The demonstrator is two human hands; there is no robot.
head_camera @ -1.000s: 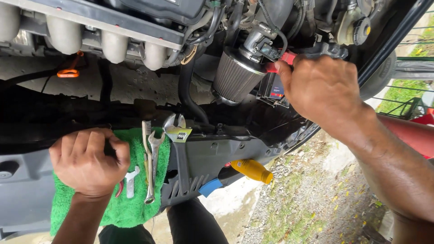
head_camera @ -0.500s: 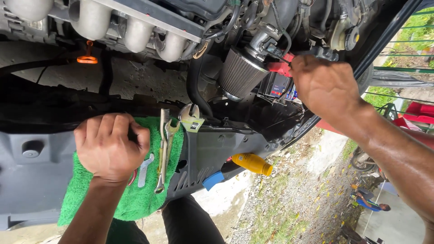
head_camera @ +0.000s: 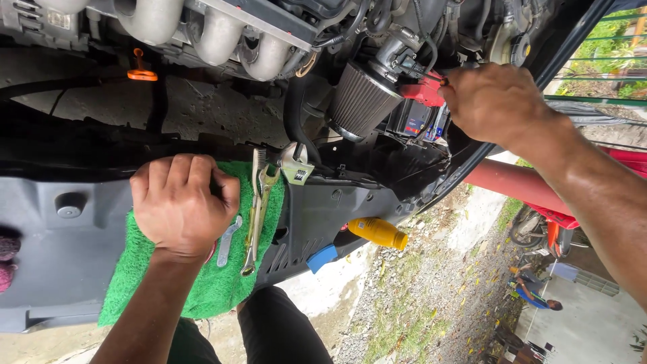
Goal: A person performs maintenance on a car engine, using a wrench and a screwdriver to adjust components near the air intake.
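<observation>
two hands: left hand [head_camera: 183,205] on green towel [head_camera: 202,290], right hand [head_camera: 495,104] gripping red terminal cover [head_camera: 423,92].

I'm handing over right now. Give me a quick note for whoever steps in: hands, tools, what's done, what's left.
Left hand: fist resting on the green towel on the front panel; what it grips is hidden.
Right hand: at the red terminal cover on the battery, beside the cone air filter.
Wrenches lie on the towel; adjustable wrench at its top edge.
Done: tools laid out.
Left: the terminal work seems unfinished.
</observation>
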